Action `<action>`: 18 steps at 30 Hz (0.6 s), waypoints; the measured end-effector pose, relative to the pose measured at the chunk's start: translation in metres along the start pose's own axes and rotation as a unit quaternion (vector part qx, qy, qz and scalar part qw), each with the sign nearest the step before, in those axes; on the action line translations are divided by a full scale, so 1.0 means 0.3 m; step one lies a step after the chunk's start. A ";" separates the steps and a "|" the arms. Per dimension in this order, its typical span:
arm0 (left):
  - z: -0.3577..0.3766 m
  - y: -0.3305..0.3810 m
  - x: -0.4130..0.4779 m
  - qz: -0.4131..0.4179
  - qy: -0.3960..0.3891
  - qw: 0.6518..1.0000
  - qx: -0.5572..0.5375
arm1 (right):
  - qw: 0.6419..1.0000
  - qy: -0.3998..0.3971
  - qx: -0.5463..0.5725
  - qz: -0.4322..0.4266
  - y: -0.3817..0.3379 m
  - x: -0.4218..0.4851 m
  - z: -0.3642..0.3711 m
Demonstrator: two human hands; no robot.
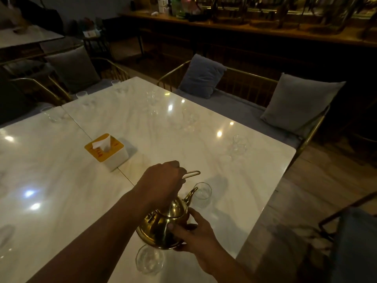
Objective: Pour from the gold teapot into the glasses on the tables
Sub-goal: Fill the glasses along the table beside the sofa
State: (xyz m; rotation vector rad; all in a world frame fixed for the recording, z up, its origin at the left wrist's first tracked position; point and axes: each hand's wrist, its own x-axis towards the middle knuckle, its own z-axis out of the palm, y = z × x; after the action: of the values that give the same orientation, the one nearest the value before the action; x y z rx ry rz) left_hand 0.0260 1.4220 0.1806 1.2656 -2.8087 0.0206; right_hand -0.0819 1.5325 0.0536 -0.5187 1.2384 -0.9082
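Observation:
A gold teapot (pixel 163 227) hangs tilted over the near part of the white marble table (pixel 183 127). My left hand (pixel 163 180) grips its wire handle from above. My right hand (pixel 195 233) cups the pot's lower right side, thumb against the body. The spout points at a clear glass (pixel 202 194) standing just beyond it. Another clear glass (pixel 150 260) stands directly below the pot, near the front edge. More glasses stand farther off: one at the right (pixel 238 145), one mid-table (pixel 189 119), one at the far left (pixel 51 114).
A white tissue box with a yellow top (pixel 107 152) sits at the seam between the two tables. Gold-framed seats with grey cushions (pixel 293 105) line the far side. A chair frame (pixel 346 221) stands at the right. A wooden counter (pixel 244 23) runs along the back.

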 end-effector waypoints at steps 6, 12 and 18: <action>0.000 -0.005 -0.005 -0.005 0.010 1.000 0.001 | 1.000 -0.009 0.003 0.011 -0.002 -0.006 0.002; -0.004 -0.005 -0.010 -0.011 0.016 1.000 -0.003 | 1.000 -0.013 0.004 0.015 -0.007 -0.013 -0.003; -0.007 0.000 -0.019 -0.009 0.030 0.999 0.005 | 1.000 -0.017 0.005 0.019 -0.011 -0.027 -0.001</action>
State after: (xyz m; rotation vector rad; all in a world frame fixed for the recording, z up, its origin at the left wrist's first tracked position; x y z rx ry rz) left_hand 0.0301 1.4263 0.1822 1.2702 -2.7497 0.0720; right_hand -0.0836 1.5372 0.0606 -0.4987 1.2077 -0.8699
